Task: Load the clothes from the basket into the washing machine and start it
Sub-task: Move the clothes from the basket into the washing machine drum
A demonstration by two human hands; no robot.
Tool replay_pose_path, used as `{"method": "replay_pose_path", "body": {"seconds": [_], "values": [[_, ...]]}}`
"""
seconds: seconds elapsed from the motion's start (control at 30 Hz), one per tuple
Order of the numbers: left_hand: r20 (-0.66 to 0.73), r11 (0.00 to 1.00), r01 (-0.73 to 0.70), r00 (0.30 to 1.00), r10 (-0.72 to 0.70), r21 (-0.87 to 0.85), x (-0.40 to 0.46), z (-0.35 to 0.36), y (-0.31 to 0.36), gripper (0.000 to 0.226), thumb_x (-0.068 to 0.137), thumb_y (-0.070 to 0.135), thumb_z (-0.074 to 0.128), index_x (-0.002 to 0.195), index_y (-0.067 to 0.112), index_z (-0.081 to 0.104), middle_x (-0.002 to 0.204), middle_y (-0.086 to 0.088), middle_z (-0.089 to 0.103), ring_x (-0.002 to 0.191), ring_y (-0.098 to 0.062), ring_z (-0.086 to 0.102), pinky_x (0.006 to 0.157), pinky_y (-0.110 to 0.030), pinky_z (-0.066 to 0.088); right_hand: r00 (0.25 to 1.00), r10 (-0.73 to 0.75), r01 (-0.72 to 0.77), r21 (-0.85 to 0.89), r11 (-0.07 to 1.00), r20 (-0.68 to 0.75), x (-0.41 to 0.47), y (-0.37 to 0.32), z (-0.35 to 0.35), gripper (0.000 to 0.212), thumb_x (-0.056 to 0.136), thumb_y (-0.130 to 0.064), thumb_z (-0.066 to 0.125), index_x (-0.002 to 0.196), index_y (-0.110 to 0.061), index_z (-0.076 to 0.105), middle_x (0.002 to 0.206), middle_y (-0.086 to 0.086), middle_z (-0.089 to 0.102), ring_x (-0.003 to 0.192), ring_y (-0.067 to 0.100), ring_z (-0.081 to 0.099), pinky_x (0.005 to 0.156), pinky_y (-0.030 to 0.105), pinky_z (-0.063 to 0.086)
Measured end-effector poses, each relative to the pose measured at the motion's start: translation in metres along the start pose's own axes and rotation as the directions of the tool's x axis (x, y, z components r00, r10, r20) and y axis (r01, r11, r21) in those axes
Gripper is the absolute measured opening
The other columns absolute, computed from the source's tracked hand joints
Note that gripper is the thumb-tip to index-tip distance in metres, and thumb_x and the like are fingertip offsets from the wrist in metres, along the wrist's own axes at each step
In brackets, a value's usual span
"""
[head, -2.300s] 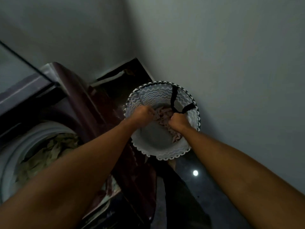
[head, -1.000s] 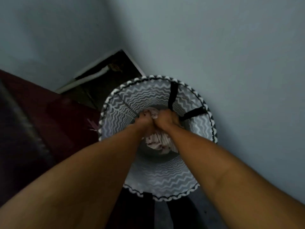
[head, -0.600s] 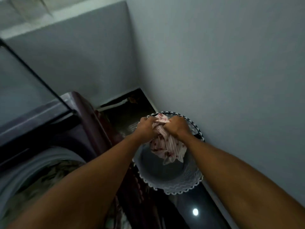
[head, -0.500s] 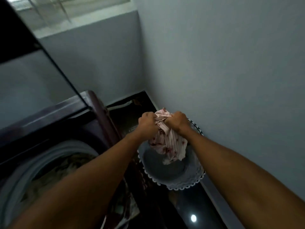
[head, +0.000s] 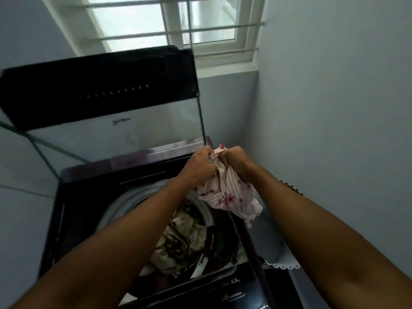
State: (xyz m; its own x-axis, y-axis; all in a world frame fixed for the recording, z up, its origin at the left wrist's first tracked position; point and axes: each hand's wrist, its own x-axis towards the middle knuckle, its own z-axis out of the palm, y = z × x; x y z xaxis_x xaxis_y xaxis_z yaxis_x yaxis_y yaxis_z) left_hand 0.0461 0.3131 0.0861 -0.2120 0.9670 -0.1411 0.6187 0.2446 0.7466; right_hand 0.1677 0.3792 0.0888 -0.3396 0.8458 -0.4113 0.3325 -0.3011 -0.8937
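A: Status on the hands?

B: Both up in front of the raised lid [head: 107, 112] of the washing machine [head: 73, 197]. Left hand [head: 200, 166] and right hand [head: 236, 161] side by side, knuckles almost touching, each fist bunched tight on the top of one garment [head: 229, 197]. Grip on both: closed, holding cloth.

A: Which garment?

B: Pale pink striped piece with small red flower prints. A bit of it pokes up between the fists, the rest hangs loose under them.

A: Over the drum?

B: Partly. It hangs at the right rim of the drum opening [head: 133, 204], about over the machine's right edge. Lowest corner dangles clear, touching nothing I can make out.

A: Drum contents?

B: Already has clothes [head: 182, 237] in it, crumpled beige and dark patterned fabric, seen between the forearms.

A: Basket?

B: Only slivers. A zigzag-trimmed edge of the basket [head: 283, 266] shows low right, beside the machine against the wall [head: 334, 108], and another bit peeks over the right forearm. Can't see inside it.

A: Controls?

B: Front panel [head: 229, 295] at the bottom edge, dark, some markings, unreadable. Neither hand near it.

A: Surroundings?

B: Barred window [head: 178, 25] above the lid, grey walls both sides. Frame is a bit motion-blurred.
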Motion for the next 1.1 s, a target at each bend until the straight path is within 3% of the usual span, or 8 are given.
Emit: {"method": "replay_pose_path", "body": {"seconds": [0.13,0.37,0.43,0.53,0.67,0.83,1.0,1.1], "values": [[-0.138,0.999,0.034,0.99,-0.038,-0.033,-0.028,-0.029,-0.018,0.019,0.082,0.005,0.057,0.085,0.022,0.048,0.089,-0.004,0.057,0.081,-0.02,0.051,0.064,-0.024,0.031,0.998,-0.053,0.053,-0.004,0.999,0.039,-0.025,-0.018,0.047,0.009,0.047,-0.012,0.05,0.05,-0.021,0.053,0.042,-0.016,0.047,0.038,0.003,0.038,0.039,0.017,0.031],[-0.284,0.986,0.164,0.946,-0.158,-0.003,-0.079,-0.072,-0.076,0.016,0.084,0.013,0.062,0.099,0.008,0.06,0.109,-0.015,0.061,0.103,-0.031,0.058,0.084,-0.031,0.044,0.981,-0.002,0.012,-0.046,0.999,0.193,-0.029,0.005,0.125,0.048,0.03,-0.013,0.053,0.073,-0.002,0.072,0.068,0.007,0.062,0.067,0.021,0.053,0.06,0.035,0.038],[-0.273,0.979,0.202,0.943,-0.192,0.011,-0.096,-0.081,-0.093,0.018,0.085,0.018,0.064,0.099,0.011,0.057,0.108,-0.015,0.057,0.103,-0.033,0.057,0.085,-0.032,0.042,0.974,-0.006,0.043,-0.156,0.987,0.226,-0.034,0.01,0.144,0.038,0.032,-0.015,0.057,0.067,-0.008,0.07,0.064,0.005,0.058,0.065,0.02,0.051,0.059,0.035,0.036],[-0.051,0.969,0.24,0.97,-0.237,0.061,-0.125,-0.083,-0.121,0.022,0.087,0.023,0.069,0.104,0.02,0.057,0.106,-0.001,0.053,0.106,-0.023,0.056,0.081,-0.026,0.039,0.935,0.031,0.184,-0.558,0.809,0.354,-0.044,0.024,0.153,0.017,0.069,-0.03,0.07,0.074,-0.014,0.067,0.07,0.006,0.062,0.056,0.018,0.057,0.048,0.028,0.045],[0.145,0.938,0.263,0.943,-0.3,0.226,-0.148,-0.069,-0.167,0.02,0.087,0.016,0.066,0.106,0.016,0.073,0.119,-0.008,0.066,0.114,-0.021,0.059,0.086,-0.02,0.041,0.879,0.225,0.333,-0.879,0.342,0.421,-0.039,0.052,0.159,0.039,0.08,-0.029,0.078,0.108,-0.005,0.064,0.103,0.016,0.065,0.101,0.033,0.066,0.067,0.034,0.054],[0.037,0.947,0.268,0.96,-0.279,0.178,-0.156,-0.047,-0.198,0.015,0.09,0.018,0.063,0.101,0.028,0.066,0.123,-0.001,0.058,0.119,-0.019,0.054,0.095,-0.027,0.042,0.834,-0.012,0.527,-0.79,0.314,0.551,-0.027,0.074,0.18,0.077,0.075,-0.022,0.076,0.143,-0.015,0.04,0.135,0.025,0.043,0.122,0.043,0.047,0.096,0.042,0.046],[0.096,0.955,0.249,0.959,-0.266,0.16,-0.16,-0.034,-0.215,0.049,0.088,0.009,0.058,0.136,0.018,0.055,0.138,-0.004,0.05,0.123,-0.024,0.053,0.096,-0.032,0.047,0.755,0.153,0.638,-0.768,0.055,0.638,-0.032,0.095,0.209,0.111,0.066,-0.026,0.086,0.152,-0.042,0.017,0.157,0.018,0.016,0.139,0.046,0.026,0.108,0.056,0.036],[0.159,0.961,0.265,0.948,-0.275,0.082,-0.166,-0.027,-0.227,0.062,0.082,0.014,0.059,0.143,0.022,0.048,0.143,-0.004,0.047,0.13,-0.023,0.05,0.107,-0.036,0.044,0.771,0.198,0.605,-0.793,0.069,0.605,-0.028,0.117,0.216,0.112,0.069,-0.03,0.086,0.152,-0.04,0.013,0.16,0.02,0.009,0.146,0.045,0.013,0.111,0.061,0.03]]}}
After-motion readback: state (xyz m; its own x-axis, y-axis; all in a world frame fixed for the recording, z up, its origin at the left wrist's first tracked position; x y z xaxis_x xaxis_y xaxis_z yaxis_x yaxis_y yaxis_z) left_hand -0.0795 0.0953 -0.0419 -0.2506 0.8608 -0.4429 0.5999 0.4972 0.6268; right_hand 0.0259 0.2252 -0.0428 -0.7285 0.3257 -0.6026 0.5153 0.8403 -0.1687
